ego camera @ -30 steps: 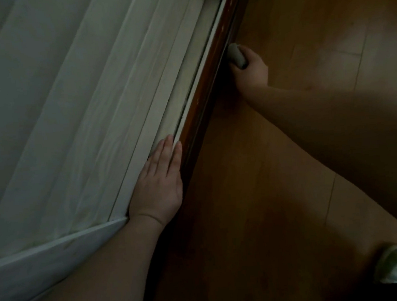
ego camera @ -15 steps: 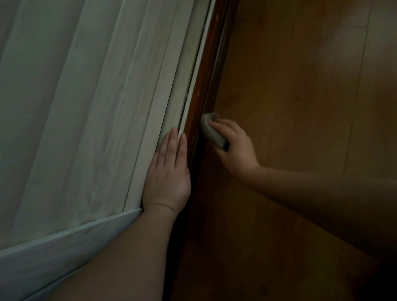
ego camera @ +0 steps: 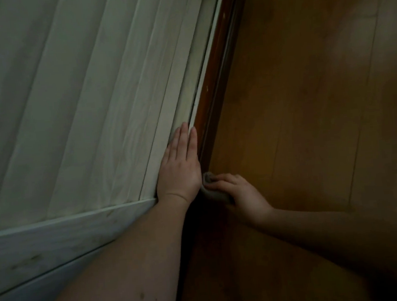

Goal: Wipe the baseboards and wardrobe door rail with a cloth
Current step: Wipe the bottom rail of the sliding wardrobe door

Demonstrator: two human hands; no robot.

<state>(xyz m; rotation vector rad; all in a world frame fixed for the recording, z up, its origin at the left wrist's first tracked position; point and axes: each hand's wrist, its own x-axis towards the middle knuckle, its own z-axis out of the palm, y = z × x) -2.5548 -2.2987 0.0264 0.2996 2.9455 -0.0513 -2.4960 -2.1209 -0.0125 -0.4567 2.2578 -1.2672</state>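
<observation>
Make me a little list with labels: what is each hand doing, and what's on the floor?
left hand: flat, fingers together, resting on the white wardrobe door rail
right hand: pressing a small grey cloth against the dark brown baseboard strip
floor: bare wooden boards
light: dim

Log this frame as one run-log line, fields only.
phase: wiping rail | right hand: presses cloth to brown rail | left hand: flat on white wardrobe frame | floor: wood

Your left hand (ego camera: 178, 170) lies flat, fingers straight (pressed together); your right hand (ego camera: 240, 192) curls, fingers bent.
</observation>
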